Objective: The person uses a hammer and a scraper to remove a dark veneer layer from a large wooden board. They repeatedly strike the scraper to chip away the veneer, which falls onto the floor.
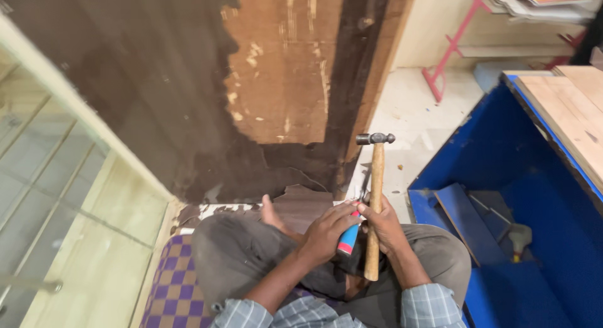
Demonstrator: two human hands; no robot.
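Note:
My right hand (384,224) grips the wooden handle of a ball-peen hammer (375,177), its steel head up and its handle end down by my knee. My left hand (326,231) is wrapped around a tool with a blue and pink handle (347,239), whose metal tip points at the lower edge of a large dark wooden panel (188,102). The panel stands in front of me with its dark veneer stripped off a big brown patch (282,64). Peeled veneer pieces (308,199) lie at its base by my bare foot (271,214).
A glass-fronted cabinet (50,177) stands at the left. An open blue wooden box (515,196) with a board and small tools inside sits at the right, light planks (571,108) on top. I sit on a purple checked cushion (169,284). A pink rack (449,45) leans at the back.

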